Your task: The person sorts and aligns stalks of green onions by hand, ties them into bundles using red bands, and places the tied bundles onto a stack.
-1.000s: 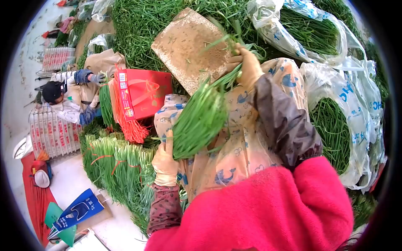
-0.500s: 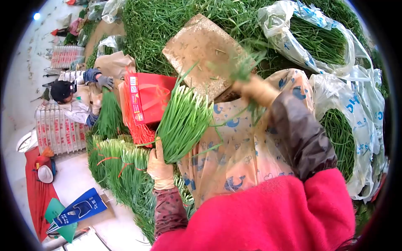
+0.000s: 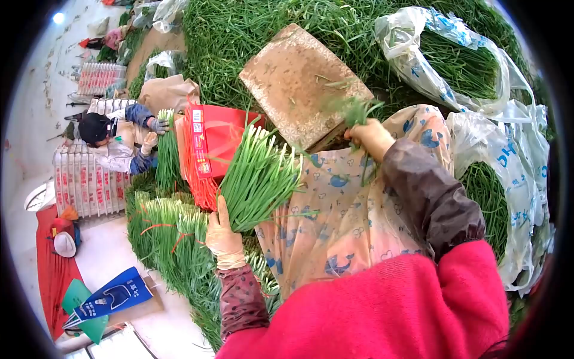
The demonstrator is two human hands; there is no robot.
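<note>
My gloved left hand [image 3: 224, 240] is closed round a thick bunch of green stalks [image 3: 260, 179], whose pale ends point up and away from me. A few loose blades stick out of the bunch to the right. My gloved right hand [image 3: 372, 137] grips a small tuft of green leaves [image 3: 357, 112], partly blurred, beside the right corner of a dirty board [image 3: 305, 84]. A patterned apron [image 3: 347, 209] covers my lap below both hands. Just beyond the bunch stands a red bag [image 3: 224, 134] with red strings [image 3: 202, 188] at its side.
Tied bunches [image 3: 173, 233] lie at the left. Loose greens [image 3: 221, 54] are heaped beyond the board. Plastic bags of greens [image 3: 508, 173] stand at the right. A co-worker [image 3: 113, 137] holds another bunch [image 3: 168, 155] at the far left. A blue bag [image 3: 116, 299] lies lower left.
The bunch in my left hand has come away from my right hand, its pale ends now spread upward. My right hand has swung to the board's right corner with the leaf tuft.
</note>
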